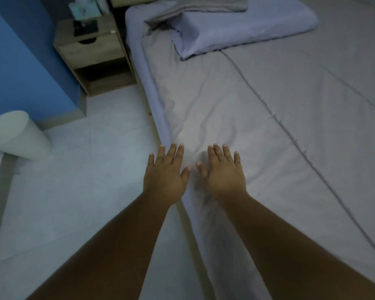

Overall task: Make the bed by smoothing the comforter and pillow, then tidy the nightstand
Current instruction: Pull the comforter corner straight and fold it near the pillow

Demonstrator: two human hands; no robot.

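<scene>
A grey comforter (258, 131) covers the bed, with light creases near its left edge. A pale lilac pillow (243, 29) lies at the head, with a folded grey cloth (201, 5) behind it. My left hand (165, 176) is flat and spread at the comforter's left edge, partly over the bed side. Just to its right, my right hand (223, 172) rests palm down on the comforter, fingers apart. Neither hand holds anything. A wooden nightstand (91, 50) stands left of the bed head, with a dark object (85, 27) on top.
A teal box (82, 8) sits at the back of the nightstand. A blue wall (15, 61) runs along the left. A white cylindrical bin (15, 133) stands on the pale tiled floor (85, 169) at the left.
</scene>
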